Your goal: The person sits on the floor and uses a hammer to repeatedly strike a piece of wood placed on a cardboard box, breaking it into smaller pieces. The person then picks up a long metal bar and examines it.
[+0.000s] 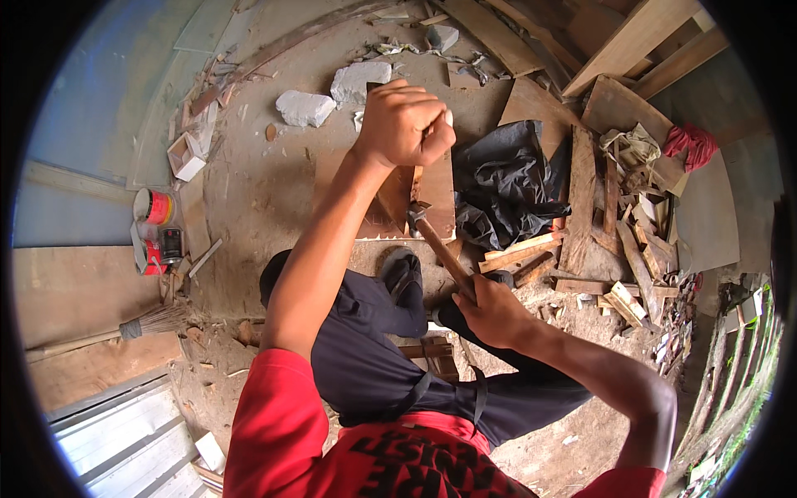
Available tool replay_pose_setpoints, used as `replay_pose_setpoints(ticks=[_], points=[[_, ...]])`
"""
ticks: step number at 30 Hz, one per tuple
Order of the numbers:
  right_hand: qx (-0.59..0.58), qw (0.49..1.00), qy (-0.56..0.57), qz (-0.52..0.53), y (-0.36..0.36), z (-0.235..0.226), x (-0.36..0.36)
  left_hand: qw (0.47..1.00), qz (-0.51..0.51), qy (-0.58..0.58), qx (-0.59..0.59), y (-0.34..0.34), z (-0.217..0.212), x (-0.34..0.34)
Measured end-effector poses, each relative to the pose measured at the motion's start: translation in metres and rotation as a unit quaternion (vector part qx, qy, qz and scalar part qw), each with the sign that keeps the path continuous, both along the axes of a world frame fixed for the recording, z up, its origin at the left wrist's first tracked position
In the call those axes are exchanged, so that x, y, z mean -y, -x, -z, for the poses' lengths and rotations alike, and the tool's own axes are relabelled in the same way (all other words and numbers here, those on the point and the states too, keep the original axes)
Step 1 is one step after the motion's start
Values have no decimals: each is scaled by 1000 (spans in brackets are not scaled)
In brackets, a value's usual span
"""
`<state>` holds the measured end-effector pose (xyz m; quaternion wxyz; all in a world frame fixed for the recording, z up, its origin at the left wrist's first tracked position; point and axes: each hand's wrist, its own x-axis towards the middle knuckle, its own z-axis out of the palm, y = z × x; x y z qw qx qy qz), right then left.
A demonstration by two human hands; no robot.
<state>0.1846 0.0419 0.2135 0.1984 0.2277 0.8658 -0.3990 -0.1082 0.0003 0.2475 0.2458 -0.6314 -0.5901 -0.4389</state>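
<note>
By the right hand (496, 314), a wooden-handled hammer (446, 256) is gripped, its head near the closest edge of the wooden board (442, 192). Above the board, the left hand (408, 124) is closed, its contents hidden; beyond, white blocks (304, 109) are seen.

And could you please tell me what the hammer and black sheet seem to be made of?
Hammer: brown, matte handle, probably wood by its colour; dull grey head, apparently metal from its faint sheen. Black sheet: likely thin plastic, given sharp creases and glossy highlights.

Daylight, moderate | brightest: lower right edge | shadows: soft | fisheye bending, black corners, bluish rim
</note>
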Motion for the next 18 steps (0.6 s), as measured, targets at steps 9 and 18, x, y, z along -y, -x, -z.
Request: replay_pose_setpoints(ticks=[9, 18], points=[[-65, 986, 86, 129, -12, 15, 33, 999, 51, 2, -19, -10, 6, -25], [-213, 952, 83, 203, -14, 148, 81, 992, -59, -48, 101, 67, 18, 26]])
